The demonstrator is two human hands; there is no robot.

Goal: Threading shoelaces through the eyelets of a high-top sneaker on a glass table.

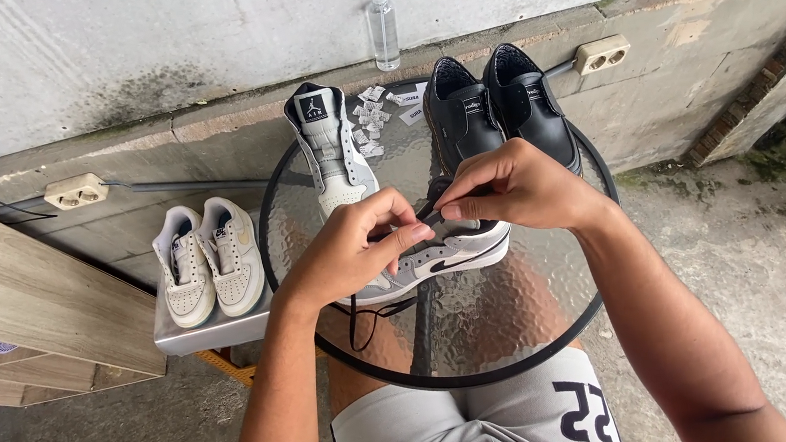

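A grey, white and black high-top sneaker [447,252] lies on its side on a round glass table [525,320]. My left hand [351,246] and my right hand [509,187] meet above it, both pinching its black lace [429,214]. A loose end of the lace [358,327] hangs below the shoe. The matching sneaker [332,148] stands upright farther back on the table, toe toward me.
A pair of black leather shoes [494,109] stands at the table's back right, beside small white packets [369,119]. A clear spray bottle [381,17] is on the wall ledge. Two cream sneakers [208,259] rest on a low shelf left, by a wooden cabinet [12,288].
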